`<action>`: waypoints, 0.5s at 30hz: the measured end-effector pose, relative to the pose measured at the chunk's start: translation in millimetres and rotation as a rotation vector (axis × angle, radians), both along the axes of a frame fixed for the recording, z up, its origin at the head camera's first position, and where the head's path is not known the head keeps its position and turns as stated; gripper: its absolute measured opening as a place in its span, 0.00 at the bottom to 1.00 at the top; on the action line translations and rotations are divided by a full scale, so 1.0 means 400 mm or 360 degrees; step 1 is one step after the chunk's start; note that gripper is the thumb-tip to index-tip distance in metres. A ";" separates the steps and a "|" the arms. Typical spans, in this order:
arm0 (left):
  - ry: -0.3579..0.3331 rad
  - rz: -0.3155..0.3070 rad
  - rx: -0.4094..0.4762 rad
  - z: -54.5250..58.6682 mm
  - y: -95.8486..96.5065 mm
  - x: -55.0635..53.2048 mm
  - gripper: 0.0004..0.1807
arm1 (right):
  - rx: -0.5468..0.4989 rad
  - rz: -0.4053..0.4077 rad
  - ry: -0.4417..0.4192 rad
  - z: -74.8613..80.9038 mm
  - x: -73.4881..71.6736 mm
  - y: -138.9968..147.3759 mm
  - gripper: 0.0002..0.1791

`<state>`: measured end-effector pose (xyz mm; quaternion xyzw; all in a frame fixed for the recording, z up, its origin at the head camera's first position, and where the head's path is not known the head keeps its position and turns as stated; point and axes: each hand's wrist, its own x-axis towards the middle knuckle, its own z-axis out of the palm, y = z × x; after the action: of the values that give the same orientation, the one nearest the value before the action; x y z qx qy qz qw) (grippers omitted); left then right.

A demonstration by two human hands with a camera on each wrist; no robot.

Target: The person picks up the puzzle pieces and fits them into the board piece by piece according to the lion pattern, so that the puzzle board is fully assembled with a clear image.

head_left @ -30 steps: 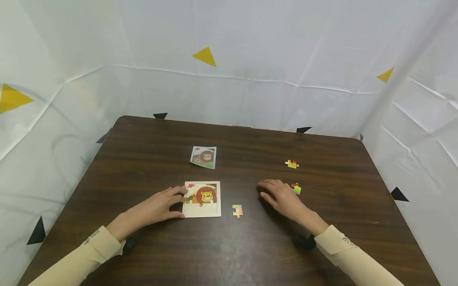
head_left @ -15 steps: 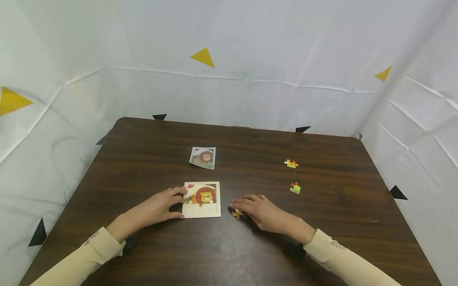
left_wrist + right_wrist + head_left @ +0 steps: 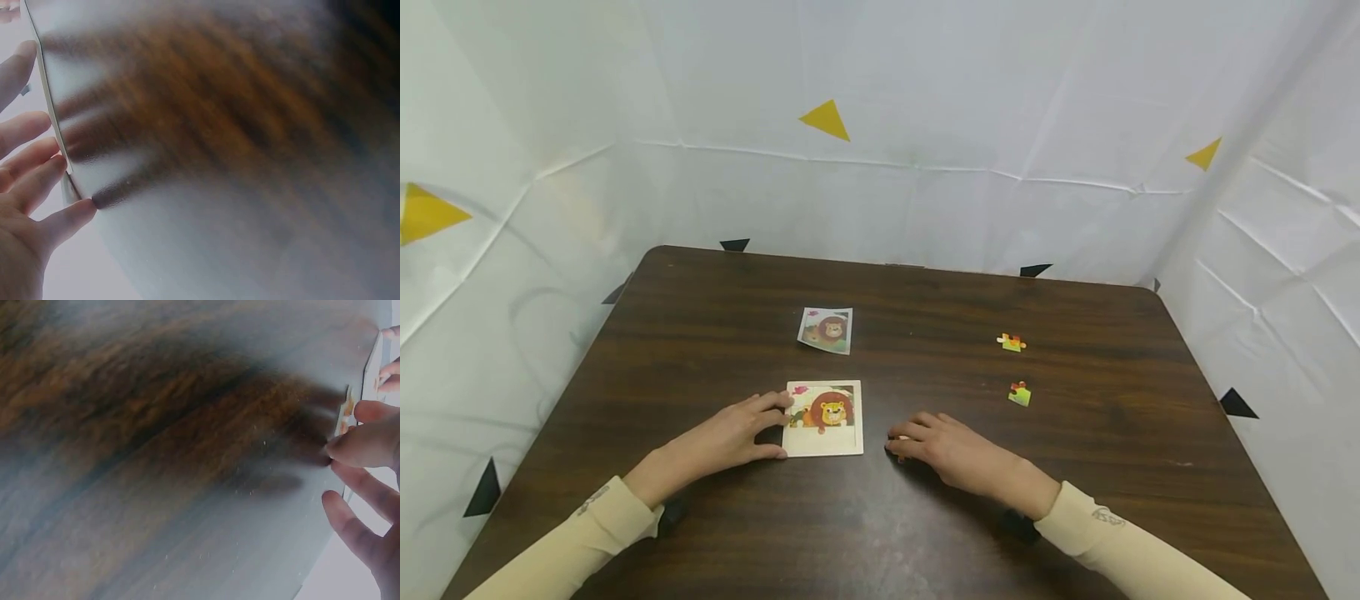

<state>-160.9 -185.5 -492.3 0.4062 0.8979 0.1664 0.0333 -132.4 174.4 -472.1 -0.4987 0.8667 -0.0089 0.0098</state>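
My left hand [image 3: 726,433] rests at the left edge of a square puzzle board [image 3: 820,443], its fingers fairly straight and spread along that side, the thumb at the near corner. The board's upper part carries a lion's face and a pink flower; its lower part is a bare, pale strip. To the right of the board, my right hand [image 3: 958,452] pinches a small puzzle piece [image 3: 345,412] between thumb and fingers, close over the table. Most of this piece is hidden by the fingers in the head view; the right wrist view shows it edge-on.
Two loose puzzle pieces lie on the right, one farther back [image 3: 1012,342] and another nearer piece [image 3: 1019,395]. A paper picture card [image 3: 826,331] of the lion lies behind the board. White sheeting [image 3: 917,200] rises behind the dark wooden table [image 3: 737,287].
My right hand has come left from beside the loose pieces to the piece near the board and now pinches it. My left hand and the board have stayed put.
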 end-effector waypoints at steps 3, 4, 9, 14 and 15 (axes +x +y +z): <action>-0.0007 0.0007 -0.0007 0.001 0.001 0.000 0.26 | -0.0072 0.0003 -0.0001 0.006 0.003 0.009 0.21; -0.0009 0.0007 -0.0007 0.001 0.000 0.000 0.26 | -0.0095 0.0002 0.0008 0.006 0.004 0.012 0.21; 0.0011 -0.0006 0.0001 -0.001 -0.002 0.000 0.26 | -0.0219 -0.0013 0.0010 -0.001 0.015 0.025 0.21; 0.0018 -0.0005 -0.0003 -0.002 -0.001 -0.001 0.27 | -0.0300 0.0017 -0.0151 -0.005 0.039 0.028 0.22; 0.0015 -0.0005 -0.0003 -0.001 -0.001 0.000 0.27 | -0.0314 0.0020 -0.0189 -0.005 0.044 0.028 0.22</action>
<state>-161.1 -185.8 -492.8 0.4083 0.8976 0.1636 0.0297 -114.9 185.4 -474.0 -0.5014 0.8563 -0.1235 0.0121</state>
